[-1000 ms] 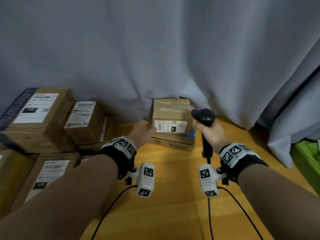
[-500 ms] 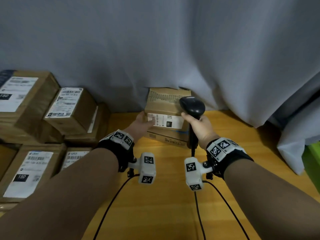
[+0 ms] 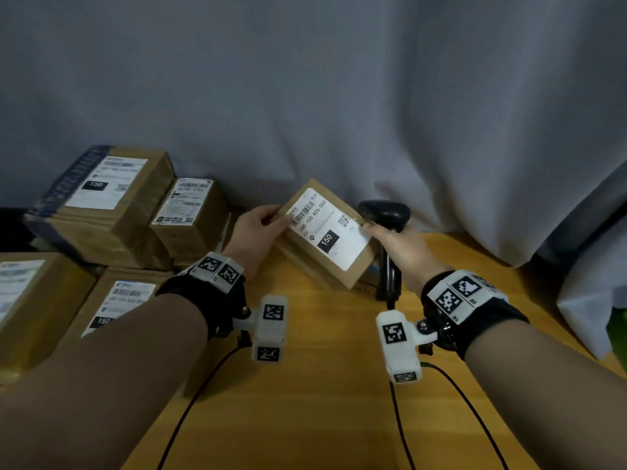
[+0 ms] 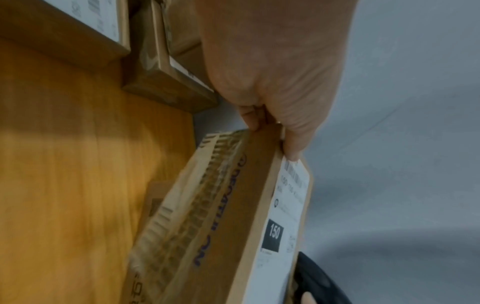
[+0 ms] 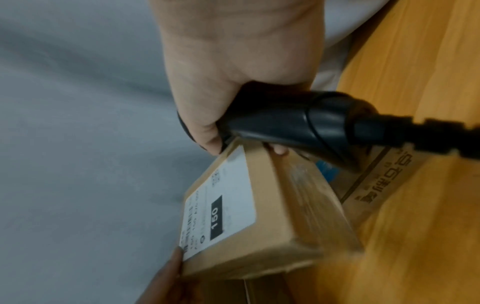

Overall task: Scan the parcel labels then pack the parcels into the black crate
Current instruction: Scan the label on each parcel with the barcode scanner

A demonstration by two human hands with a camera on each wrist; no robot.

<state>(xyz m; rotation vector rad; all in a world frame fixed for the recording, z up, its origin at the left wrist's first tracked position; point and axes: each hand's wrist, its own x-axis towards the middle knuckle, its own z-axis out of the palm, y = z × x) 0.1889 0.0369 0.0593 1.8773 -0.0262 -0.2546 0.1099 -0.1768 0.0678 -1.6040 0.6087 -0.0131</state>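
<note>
A small brown cardboard parcel point(image 3: 325, 239) is held tilted above the table, its white label with a barcode and "150" facing up. My left hand point(image 3: 274, 220) pinches its left corner, thumb on the label; the left wrist view shows this pinch on the parcel point(image 4: 233, 216) by the left hand point(image 4: 270, 131). My right hand point(image 3: 390, 239) grips a black barcode scanner point(image 3: 385, 213) by its handle, head up, while its thumb touches the parcel's right edge. The right wrist view shows the right hand point(image 5: 215, 133), scanner point(image 5: 285, 125) and parcel point(image 5: 259, 205) together. No black crate shows clearly.
A flat printed box point(image 3: 369, 283) lies on the wooden table point(image 3: 322, 385) under the held parcel. Several labelled parcels point(image 3: 108, 205) are stacked at the left. A grey curtain point(image 3: 305, 96) hangs behind. A white bag point(image 3: 590, 307) sits at the right. Cables point(image 3: 400, 418) trail toward me.
The parcel stood on the flat box by the curtain; it is now lifted and tilted, label up. My right hand with the scanner has closed in on its right edge.
</note>
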